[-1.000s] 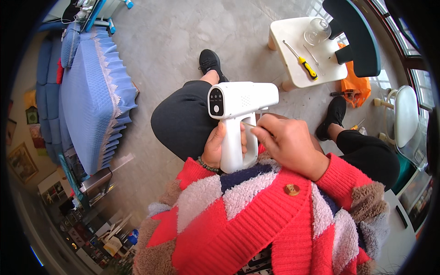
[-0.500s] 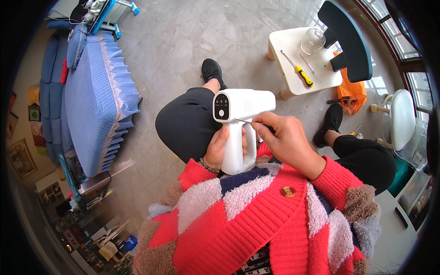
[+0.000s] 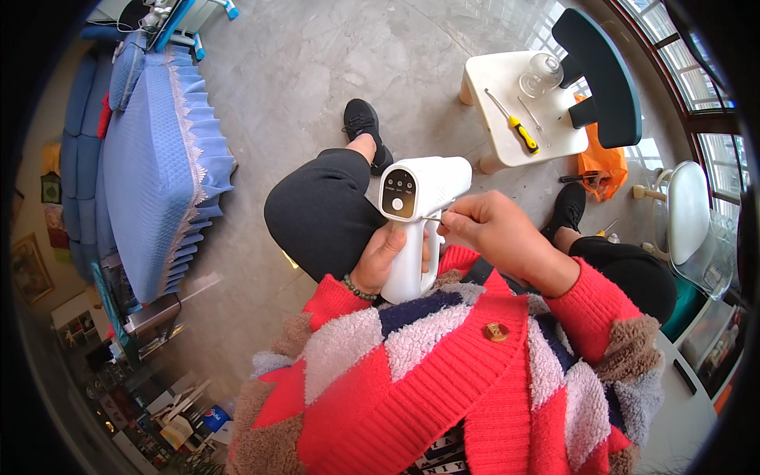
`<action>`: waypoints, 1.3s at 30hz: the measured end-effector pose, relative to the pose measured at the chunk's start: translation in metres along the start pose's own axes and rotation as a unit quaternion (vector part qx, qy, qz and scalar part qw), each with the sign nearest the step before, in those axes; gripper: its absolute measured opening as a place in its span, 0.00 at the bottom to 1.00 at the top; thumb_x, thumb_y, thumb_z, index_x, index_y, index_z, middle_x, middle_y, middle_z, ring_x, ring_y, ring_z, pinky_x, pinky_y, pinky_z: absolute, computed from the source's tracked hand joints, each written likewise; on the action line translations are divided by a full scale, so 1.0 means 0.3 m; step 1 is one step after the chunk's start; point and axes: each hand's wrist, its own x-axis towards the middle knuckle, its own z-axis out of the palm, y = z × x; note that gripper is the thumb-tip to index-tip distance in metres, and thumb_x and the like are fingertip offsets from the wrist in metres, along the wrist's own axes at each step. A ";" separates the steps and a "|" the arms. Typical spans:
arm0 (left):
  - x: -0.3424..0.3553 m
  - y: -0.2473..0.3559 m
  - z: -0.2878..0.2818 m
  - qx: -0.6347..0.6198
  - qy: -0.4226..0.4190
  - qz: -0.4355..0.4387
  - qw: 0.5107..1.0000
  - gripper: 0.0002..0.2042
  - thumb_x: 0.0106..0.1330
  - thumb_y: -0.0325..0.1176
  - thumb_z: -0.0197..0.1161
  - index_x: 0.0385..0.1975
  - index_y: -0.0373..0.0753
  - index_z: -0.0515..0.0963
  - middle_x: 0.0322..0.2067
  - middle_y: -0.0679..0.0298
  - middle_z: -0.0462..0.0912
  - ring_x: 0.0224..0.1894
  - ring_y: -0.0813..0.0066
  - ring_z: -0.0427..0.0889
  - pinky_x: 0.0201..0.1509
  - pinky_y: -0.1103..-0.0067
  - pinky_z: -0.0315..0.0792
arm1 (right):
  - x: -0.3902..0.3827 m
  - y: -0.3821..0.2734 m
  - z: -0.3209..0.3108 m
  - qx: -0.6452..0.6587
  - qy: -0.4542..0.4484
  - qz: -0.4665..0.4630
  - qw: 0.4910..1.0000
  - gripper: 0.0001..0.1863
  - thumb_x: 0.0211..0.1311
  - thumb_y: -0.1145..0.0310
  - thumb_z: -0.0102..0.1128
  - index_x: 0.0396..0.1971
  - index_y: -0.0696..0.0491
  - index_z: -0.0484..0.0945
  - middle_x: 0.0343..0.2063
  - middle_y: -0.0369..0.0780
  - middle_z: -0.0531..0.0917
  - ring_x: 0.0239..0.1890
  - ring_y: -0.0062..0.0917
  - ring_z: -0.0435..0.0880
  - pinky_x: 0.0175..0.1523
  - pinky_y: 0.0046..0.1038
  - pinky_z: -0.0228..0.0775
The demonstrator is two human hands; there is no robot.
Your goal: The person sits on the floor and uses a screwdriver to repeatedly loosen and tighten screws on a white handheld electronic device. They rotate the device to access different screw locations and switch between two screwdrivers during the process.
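A white gun-shaped device (image 3: 419, 184) with a black control panel is upright in front of me. My left hand (image 3: 380, 261) is wrapped round its handle. My right hand (image 3: 495, 233) is closed in a pinch on a thin metal tool (image 3: 433, 219), which reaches to the underside of the device's body, just below the panel; the tool's tip is too small to make out clearly.
A cream stool (image 3: 492, 75) at upper right holds a yellow screwdriver (image 3: 523, 135), a thin rod and a clear bottle (image 3: 541, 74), beside a dark chair back (image 3: 602, 71). An orange bag (image 3: 606, 170) lies behind it. A blue-covered bed (image 3: 146, 158) stands left.
The device has moved slightly downward in view and turned, its panel facing me more. My right hand has moved with it, the tool shifting to just under the body.
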 end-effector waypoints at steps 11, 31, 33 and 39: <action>-0.009 0.010 -0.002 0.028 -0.009 -0.004 1.000 0.26 0.71 0.54 0.46 0.50 0.32 0.66 0.33 0.59 0.77 0.32 0.75 0.79 0.39 0.79 0.74 | -0.019 -0.017 0.035 -0.113 0.031 -0.026 0.993 0.16 0.64 0.64 0.53 0.28 0.62 0.80 0.20 0.49 0.81 0.24 0.42 0.81 0.36 0.38 0.72; 0.002 0.014 0.011 0.090 -0.033 0.018 0.995 0.29 0.70 0.57 0.45 0.52 0.32 0.64 0.29 0.58 0.77 0.29 0.75 0.78 0.35 0.80 0.73 | -0.012 0.049 -0.001 -0.466 0.028 -0.344 0.814 0.07 0.50 0.69 0.59 0.24 0.55 0.71 0.16 0.40 0.77 0.20 0.32 0.79 0.27 0.31 0.72; 0.004 0.015 0.017 0.097 -0.028 0.011 0.995 0.29 0.70 0.57 0.45 0.52 0.33 0.64 0.30 0.57 0.77 0.28 0.75 0.78 0.35 0.80 0.73 | -0.002 0.062 -0.003 -0.485 0.045 -0.378 0.787 0.08 0.49 0.69 0.59 0.24 0.55 0.71 0.17 0.39 0.76 0.22 0.32 0.81 0.28 0.33 0.73; 0.007 0.022 0.024 0.064 0.000 0.007 0.998 0.28 0.70 0.56 0.47 0.50 0.32 0.65 0.31 0.58 0.77 0.29 0.75 0.78 0.35 0.80 0.73 | 0.000 0.045 0.070 0.017 0.065 -0.072 0.995 0.12 0.67 0.62 0.55 0.30 0.55 0.75 0.15 0.29 0.68 0.16 0.16 0.69 0.22 0.23 0.62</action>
